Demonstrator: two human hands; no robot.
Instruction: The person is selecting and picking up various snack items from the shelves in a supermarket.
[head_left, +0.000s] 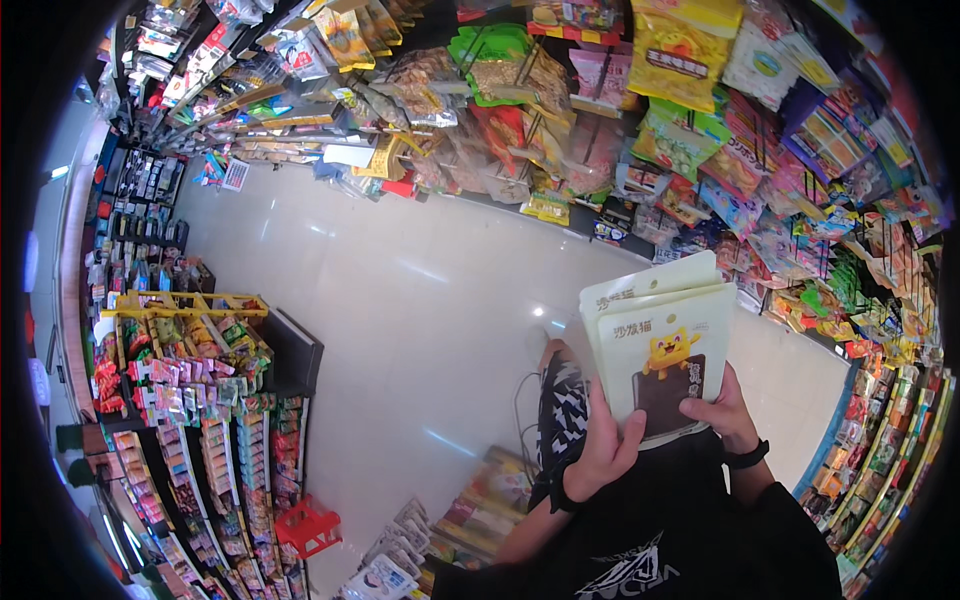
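Both of my hands hold a small stack of pale green snack pouches (615, 337) in front of my black shirt. The front pouch shows a yellow cartoon cat, a dark window and some writing; at least one more pouch fans out behind it. My left hand (604, 444) grips the lower left side of the stack, thumb on the front. My right hand (721, 412) closes on the lower right edge, its thumb lying over the dark window. Each wrist wears a black band. Past the stack hang rows of bagged snacks (679, 135) on hooks.
A long wall of hooked snack bags curves along the top and right. At the left stand a yellow wire rack (187, 304) and shelves of small packets (255, 450). A red plastic stool (307, 527) sits on the tiled floor (375, 300), with stacked packages (487, 502) by my left arm.
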